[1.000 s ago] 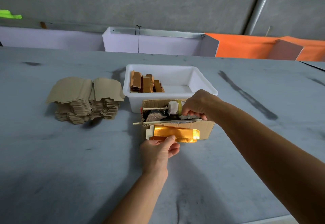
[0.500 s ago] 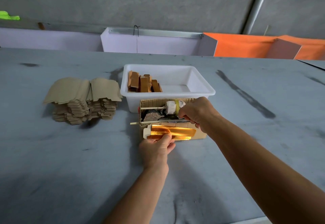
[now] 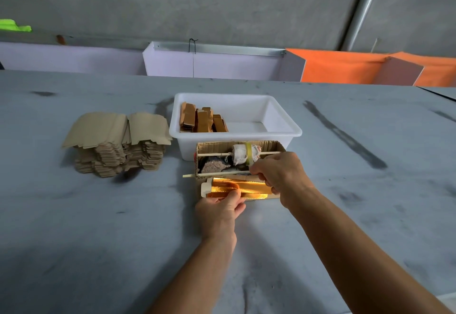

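Observation:
A small gold foil carton (image 3: 249, 188) lies against the front of an open cardboard box (image 3: 214, 146) in the middle of the grey table (image 3: 98, 227). My left hand (image 3: 219, 210) pinches the carton's near edge with the thumb on top. My right hand (image 3: 278, 175) is curled over the carton's right end at the box's front rim; what its fingertips hold is hidden. Inside the box a white wrapped roll (image 3: 243, 153) sits on a thin stick, above dark lumps (image 3: 213, 165). A second stick (image 3: 209, 174) lies along the front rim.
A white plastic tub (image 3: 278, 121) behind the box holds several folded brown cartons (image 3: 202, 121) at its left end. A stack of flat brown carton blanks (image 3: 116, 143) sits to the left. White and orange panels (image 3: 328, 67) line the table's far edge.
My right hand has slid from inside the box down to the front rim and the gold carton's right end. The left hand has stayed on the carton's near edge.

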### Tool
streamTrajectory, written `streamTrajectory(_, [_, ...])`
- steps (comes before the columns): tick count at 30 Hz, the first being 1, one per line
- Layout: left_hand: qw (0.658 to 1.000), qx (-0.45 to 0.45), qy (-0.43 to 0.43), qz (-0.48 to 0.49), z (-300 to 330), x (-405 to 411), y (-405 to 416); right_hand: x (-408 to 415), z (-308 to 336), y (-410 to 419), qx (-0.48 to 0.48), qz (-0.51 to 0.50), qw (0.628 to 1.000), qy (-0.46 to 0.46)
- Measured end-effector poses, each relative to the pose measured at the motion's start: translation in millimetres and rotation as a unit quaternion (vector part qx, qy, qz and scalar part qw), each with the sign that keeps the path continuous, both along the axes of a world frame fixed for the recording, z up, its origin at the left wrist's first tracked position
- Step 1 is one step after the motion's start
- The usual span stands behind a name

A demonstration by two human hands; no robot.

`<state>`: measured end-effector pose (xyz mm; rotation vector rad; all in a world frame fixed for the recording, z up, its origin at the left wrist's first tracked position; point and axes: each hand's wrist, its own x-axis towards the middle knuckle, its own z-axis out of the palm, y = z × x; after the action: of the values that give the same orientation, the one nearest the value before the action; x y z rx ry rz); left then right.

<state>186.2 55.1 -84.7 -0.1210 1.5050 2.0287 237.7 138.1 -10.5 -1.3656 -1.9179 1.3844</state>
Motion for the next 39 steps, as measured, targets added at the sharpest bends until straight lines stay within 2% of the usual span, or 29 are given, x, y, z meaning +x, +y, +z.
streamTrajectory(21, [1.000,-0.009,0.004,-0.003,-2,-2,1,18,-22,-20,-0.056,-0.017,0.988,0.142])
streamTrajectory(39, [1.000,-0.001,0.010,0.000,-2,-1,0,22,-24,-27,-0.068,-0.025,0.984,0.162])
